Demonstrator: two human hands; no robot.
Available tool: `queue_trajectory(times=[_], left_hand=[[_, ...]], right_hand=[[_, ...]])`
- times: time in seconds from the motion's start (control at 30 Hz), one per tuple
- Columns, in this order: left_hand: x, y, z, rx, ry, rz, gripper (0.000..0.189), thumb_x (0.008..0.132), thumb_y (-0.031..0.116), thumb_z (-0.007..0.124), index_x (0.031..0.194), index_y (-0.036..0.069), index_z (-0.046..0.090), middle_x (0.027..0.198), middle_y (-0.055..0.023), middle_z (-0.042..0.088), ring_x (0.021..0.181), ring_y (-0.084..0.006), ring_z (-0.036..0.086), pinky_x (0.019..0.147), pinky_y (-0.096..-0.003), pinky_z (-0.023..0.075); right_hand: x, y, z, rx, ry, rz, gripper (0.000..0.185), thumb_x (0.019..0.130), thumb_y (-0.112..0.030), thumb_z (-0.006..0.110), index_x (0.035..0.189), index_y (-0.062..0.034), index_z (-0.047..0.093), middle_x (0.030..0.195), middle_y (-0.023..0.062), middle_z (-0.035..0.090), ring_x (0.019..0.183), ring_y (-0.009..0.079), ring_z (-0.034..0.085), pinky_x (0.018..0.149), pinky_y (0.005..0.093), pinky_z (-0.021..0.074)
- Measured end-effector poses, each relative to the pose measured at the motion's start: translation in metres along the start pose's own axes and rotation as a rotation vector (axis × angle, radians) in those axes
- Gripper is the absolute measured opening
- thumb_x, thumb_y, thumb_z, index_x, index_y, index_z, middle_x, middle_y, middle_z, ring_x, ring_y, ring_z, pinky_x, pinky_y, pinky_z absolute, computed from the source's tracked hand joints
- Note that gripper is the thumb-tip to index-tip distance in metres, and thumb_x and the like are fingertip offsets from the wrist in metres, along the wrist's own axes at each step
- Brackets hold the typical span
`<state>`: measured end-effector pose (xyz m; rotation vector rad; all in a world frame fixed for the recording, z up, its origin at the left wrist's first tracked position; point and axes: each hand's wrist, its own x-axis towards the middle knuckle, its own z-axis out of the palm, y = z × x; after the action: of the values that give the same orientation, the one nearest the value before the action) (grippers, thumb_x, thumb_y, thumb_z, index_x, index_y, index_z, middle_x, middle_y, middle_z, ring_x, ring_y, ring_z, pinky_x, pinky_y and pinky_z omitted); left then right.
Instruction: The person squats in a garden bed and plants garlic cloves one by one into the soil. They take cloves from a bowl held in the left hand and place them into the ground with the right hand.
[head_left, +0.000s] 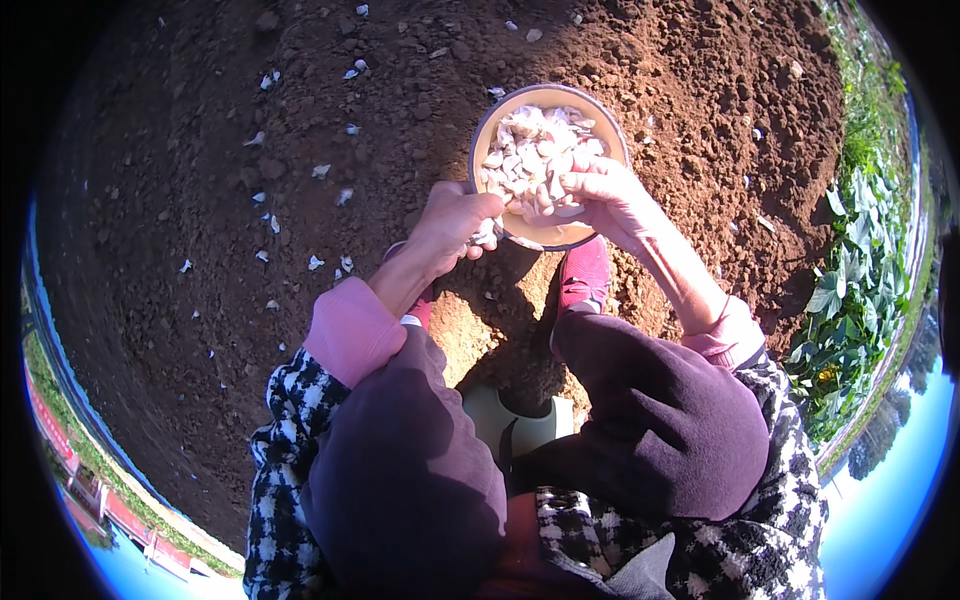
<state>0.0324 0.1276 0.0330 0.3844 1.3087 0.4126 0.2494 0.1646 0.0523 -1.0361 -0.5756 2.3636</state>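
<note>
A round bowl (551, 241) with a pale yellow inside and a dark rim is in front of my feet, heaped with garlic cloves (536, 142) and papery skins. My left hand (454, 223) is at its near-left rim, the thumb over the edge. Several white cloves (486, 231) are held in that hand's curled fingers. Reaching in over the right rim, my right hand (609, 196) has its fingertips among the cloves and pinches one. Part of the heap is hidden by the right fingers. Whether the bowl rests on the soil cannot be told.
Loose brown soil (420, 90) surrounds me. Scattered whitish cloves (321, 172) lie on it, mostly to the left. Leafy green plants (855, 277) border the right side. My red shoes (585, 274) stand just behind the bowl, and a pale green plastic object (484, 416) is between my legs.
</note>
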Motion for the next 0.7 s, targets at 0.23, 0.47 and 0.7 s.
queue_trajectory(times=[0.23,0.47,0.7], left_hand=[[-0.003,0.001,-0.006,-0.027,0.001,-0.022,0.024,0.080,0.016,0.061,0.094,-0.004,0.062,0.069,-0.0091,0.061,0.047,-0.0119,0.054,0.033,-0.0230,0.0356],[0.005,0.010,-0.005,-0.076,0.036,-0.018,0.021,0.080,0.011,0.058,0.093,-0.005,0.059,0.068,-0.0093,0.060,0.045,-0.0119,0.053,0.032,-0.0213,0.0365],[0.036,0.017,-0.014,-0.113,0.119,-0.035,0.022,0.081,0.011,0.059,0.097,-0.004,0.057,0.070,-0.0087,0.059,0.045,-0.0125,0.054,0.032,-0.0219,0.0368]], right_hand=[[0.009,-0.017,0.007,-0.399,-0.071,-0.150,0.033,0.091,-0.014,0.058,0.121,-0.0004,0.053,0.106,0.0024,0.061,0.095,0.0099,0.057,0.085,0.0269,0.0458],[0.026,-0.047,0.005,-0.564,-0.027,-0.170,0.018,0.092,-0.013,0.058,0.101,-0.0001,0.052,0.090,0.0069,0.063,0.082,0.0131,0.061,0.074,0.0282,0.0507],[0.038,-0.081,-0.069,-0.264,0.158,-0.310,0.017,0.090,-0.013,0.060,0.101,-0.0011,0.058,0.095,0.0106,0.066,0.087,0.0179,0.066,0.079,0.0309,0.0549]])
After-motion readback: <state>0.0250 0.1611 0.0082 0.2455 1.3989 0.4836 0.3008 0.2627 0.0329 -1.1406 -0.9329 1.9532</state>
